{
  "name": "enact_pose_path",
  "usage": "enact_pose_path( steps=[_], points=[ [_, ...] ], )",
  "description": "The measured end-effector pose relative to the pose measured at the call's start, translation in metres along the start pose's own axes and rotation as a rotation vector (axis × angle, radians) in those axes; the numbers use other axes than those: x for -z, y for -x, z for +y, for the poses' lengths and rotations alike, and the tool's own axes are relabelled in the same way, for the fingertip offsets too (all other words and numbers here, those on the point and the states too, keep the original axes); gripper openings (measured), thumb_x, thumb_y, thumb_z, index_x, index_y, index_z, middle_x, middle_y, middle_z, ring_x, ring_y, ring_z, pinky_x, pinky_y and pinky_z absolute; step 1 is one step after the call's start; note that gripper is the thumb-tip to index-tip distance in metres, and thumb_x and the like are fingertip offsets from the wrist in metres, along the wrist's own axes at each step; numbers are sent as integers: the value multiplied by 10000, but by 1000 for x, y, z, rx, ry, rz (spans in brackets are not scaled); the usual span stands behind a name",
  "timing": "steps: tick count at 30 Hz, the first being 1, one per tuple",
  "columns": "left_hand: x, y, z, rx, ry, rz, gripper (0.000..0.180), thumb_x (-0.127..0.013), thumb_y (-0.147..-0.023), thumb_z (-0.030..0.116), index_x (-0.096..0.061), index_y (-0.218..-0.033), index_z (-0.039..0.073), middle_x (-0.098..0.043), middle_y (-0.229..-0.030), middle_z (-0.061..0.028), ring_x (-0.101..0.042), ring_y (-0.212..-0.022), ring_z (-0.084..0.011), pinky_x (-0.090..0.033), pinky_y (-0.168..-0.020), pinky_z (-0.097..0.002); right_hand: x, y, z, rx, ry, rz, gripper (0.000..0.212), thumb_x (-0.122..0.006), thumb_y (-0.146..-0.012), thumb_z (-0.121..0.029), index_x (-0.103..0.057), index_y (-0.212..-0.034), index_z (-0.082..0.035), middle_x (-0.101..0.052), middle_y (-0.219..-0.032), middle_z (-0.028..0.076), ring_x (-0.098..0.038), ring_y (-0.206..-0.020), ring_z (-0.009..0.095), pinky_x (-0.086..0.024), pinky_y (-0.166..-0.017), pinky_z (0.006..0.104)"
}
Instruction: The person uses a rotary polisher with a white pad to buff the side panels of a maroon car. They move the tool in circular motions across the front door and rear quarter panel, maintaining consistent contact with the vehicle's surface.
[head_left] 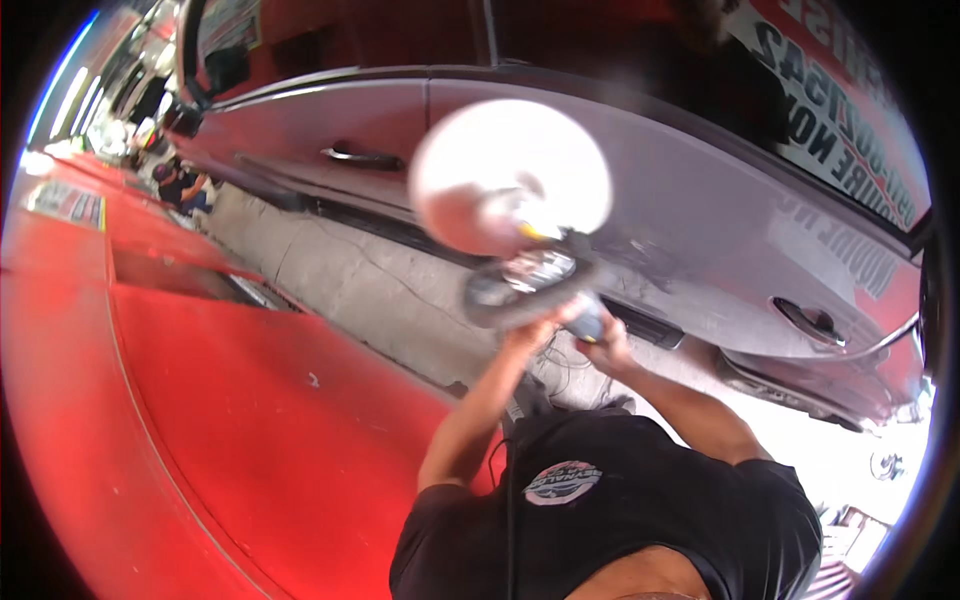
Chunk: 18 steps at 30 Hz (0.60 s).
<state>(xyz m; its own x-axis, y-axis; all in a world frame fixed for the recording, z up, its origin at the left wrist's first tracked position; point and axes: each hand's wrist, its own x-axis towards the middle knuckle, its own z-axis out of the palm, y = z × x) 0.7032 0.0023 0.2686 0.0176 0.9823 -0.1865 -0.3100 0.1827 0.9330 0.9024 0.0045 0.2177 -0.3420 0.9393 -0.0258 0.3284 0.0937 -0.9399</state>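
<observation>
A car polisher [545, 268] is held out in front of me, its large round white pad [540, 150] up against or just off the side of a grey car [640, 170]; I cannot tell whether they touch. My left hand [543, 328] is closed on the polisher by its dark loop-shaped handle. Around the grey rear grip is my right hand [608, 350], also closed. Blur smears the pad and the tool's front. Beside the pad, the car's door handle [362, 156] shows, with a second door handle [808, 320] to the right.
Red panels [280, 400] fill the left side. Between them and the car runs a concrete floor strip [340, 260] with a thin cable [385, 275]. Another person [180, 188] crouches far off at the left. A black cord [511, 500] hangs down my shirt. The car's side mirror [183, 118] juts out.
</observation>
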Motion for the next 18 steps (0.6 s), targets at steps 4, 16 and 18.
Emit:
enact_pose_path(
  steps=[4, 16, 18],
  points=[
    [58, -37, 92, -391, 130, 256, 537, -674, -896, 95, -506, -1392, -29, -681, -1212, -177, -687, -1122, -320, -560, -990, -469, -15, -73, -120, 103, 209, -100, 597, -794, -714, -203, -598, -1233, 17, -688, -875, 270, -678, -894, 482, -548, -771, 498],
    [-199, 46, 15, -202, -48, -64, 632, -716, -855, 10, -482, -1443, 3, -643, -1265, -166, -662, -1130, -313, -525, -1039, -452, 160, 135, -64, -262, 130, 83, 717, -767, -703, -192, -598, -1370, 12, -732, -1005, 291, -726, -944, 435, -567, -855, 508],
    [-260, 61, 27, -107, -185, -245, 525, -767, -869, 87, -581, -1352, 0, -661, -1235, -135, -655, -1117, -258, -515, -1008, -390, 185, 186, -43, -350, 13, 240, 647, -723, -730, -129, -613, -1352, 13, -737, -1055, 282, -738, -951, 397, -565, -856, 452]
  ],
)
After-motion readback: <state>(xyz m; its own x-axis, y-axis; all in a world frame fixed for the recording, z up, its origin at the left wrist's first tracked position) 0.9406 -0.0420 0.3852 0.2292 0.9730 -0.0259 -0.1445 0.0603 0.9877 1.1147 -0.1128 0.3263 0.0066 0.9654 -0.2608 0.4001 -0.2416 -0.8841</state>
